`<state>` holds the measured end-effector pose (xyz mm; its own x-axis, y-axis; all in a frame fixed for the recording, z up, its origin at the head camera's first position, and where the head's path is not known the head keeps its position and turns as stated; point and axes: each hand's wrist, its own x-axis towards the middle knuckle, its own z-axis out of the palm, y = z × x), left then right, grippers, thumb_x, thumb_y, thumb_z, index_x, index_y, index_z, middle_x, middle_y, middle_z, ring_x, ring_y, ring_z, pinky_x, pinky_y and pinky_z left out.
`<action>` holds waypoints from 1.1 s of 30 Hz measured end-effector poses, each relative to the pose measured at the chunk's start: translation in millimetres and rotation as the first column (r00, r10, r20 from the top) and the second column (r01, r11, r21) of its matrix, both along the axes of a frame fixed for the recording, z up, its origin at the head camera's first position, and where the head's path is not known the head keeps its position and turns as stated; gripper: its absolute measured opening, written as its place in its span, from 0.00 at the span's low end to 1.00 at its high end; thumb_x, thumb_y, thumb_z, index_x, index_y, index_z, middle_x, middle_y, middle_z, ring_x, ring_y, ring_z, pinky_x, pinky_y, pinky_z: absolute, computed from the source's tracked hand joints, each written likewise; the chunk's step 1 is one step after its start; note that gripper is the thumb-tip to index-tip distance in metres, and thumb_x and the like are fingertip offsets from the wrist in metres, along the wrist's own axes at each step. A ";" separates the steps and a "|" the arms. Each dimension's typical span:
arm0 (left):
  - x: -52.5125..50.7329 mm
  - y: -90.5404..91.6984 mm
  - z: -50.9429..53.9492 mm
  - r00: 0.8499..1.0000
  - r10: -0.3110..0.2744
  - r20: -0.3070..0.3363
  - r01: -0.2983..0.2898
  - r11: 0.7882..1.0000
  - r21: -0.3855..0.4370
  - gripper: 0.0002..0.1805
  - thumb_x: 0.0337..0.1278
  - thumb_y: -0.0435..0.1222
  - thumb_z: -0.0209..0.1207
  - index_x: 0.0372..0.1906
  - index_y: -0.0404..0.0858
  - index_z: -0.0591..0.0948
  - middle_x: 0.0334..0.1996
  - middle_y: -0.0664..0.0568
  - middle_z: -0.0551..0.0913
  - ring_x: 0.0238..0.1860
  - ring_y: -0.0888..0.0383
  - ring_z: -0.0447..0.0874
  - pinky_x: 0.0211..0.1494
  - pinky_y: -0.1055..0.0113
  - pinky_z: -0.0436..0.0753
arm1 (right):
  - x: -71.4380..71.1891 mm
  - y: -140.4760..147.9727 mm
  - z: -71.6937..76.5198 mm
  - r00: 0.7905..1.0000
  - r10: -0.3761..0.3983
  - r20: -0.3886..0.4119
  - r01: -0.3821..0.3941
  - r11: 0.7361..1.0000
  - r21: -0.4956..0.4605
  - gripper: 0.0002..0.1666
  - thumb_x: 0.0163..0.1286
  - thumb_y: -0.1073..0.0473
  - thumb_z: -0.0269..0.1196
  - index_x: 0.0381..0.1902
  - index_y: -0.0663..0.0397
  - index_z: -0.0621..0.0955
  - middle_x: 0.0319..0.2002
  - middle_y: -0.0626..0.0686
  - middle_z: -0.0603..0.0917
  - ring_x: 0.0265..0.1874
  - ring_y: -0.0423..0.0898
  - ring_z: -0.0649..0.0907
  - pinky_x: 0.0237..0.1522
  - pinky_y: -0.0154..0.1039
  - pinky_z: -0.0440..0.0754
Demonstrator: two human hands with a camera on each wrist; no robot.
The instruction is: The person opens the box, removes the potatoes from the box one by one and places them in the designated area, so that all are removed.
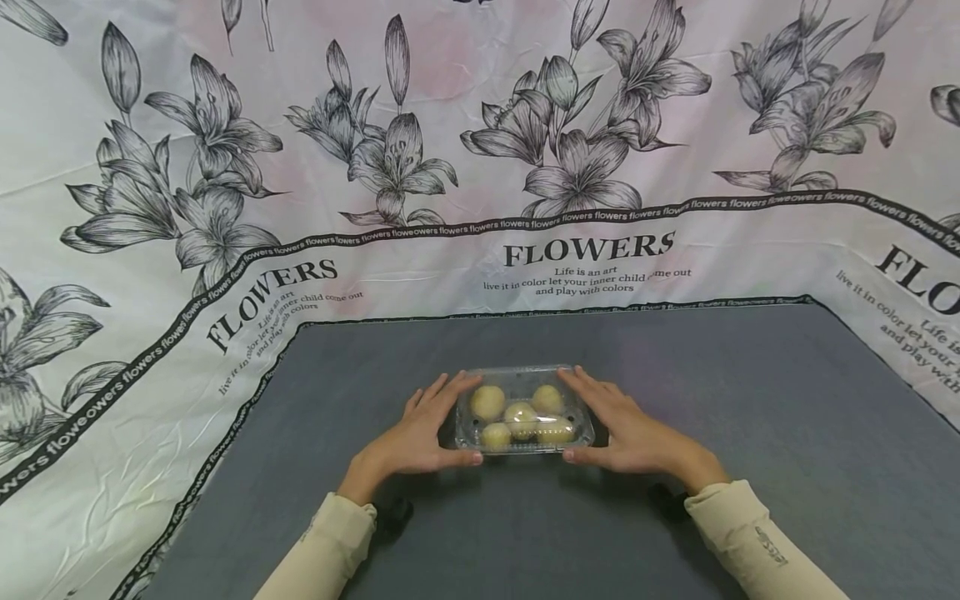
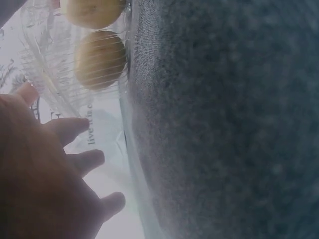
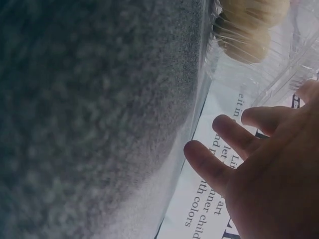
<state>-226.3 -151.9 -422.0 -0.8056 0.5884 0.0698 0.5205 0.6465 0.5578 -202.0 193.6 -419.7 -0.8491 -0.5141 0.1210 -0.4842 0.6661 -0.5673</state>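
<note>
Box, clear, seen against middle of gray tabletop; whether lifted or resting cannot be told. Ends held by left hand and right hand, thumbs at near side, fingers toward far side. Round yellow things already packed inside; lid looks closed. Box not yet let go by hands.

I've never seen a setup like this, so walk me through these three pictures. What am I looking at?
There's no machine here, just a person working bare-handed. The wide picture comes from a head camera looking down; the other two come from cameras on the left and right wrists. A clear box appears to rest on the grey table, with several round, yellowish items inside. The left hand and right hand hold the box's two ends between thumb and fingers.
</note>
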 end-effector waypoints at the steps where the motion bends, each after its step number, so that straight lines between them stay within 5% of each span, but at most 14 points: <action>1: 0.1 0.0 0.3 1.000 0.001 0.003 -0.001 1.000 -0.001 0.55 0.53 0.61 0.69 0.81 0.65 0.50 0.84 0.49 0.48 0.84 0.40 0.38 0.79 0.30 0.38 | 0.0 0.0 -0.1 1.000 -0.003 0.002 0.003 1.000 0.000 0.61 0.64 0.33 0.69 0.84 0.37 0.49 0.82 0.63 0.48 0.78 0.67 0.58 0.67 0.79 0.58; 19: 3.8 1.1 1.8 1.000 0.006 -0.002 -0.006 1.000 -0.012 0.55 0.55 0.61 0.68 0.83 0.57 0.52 0.84 0.51 0.46 0.84 0.40 0.38 0.78 0.29 0.40 | 0.9 0.5 -2.9 1.000 -0.004 0.013 0.004 1.000 -0.015 0.60 0.65 0.34 0.69 0.84 0.32 0.47 0.83 0.60 0.48 0.78 0.67 0.57 0.69 0.78 0.52; 33: 4.7 1.5 1.5 0.999 0.011 0.050 -0.009 0.999 -0.031 0.53 0.59 0.59 0.66 0.82 0.63 0.47 0.84 0.53 0.42 0.84 0.43 0.35 0.80 0.31 0.38 | 2.0 2.1 -2.7 1.000 0.012 0.022 -0.011 1.000 -0.024 0.56 0.67 0.35 0.67 0.83 0.31 0.49 0.83 0.61 0.47 0.79 0.69 0.55 0.70 0.79 0.49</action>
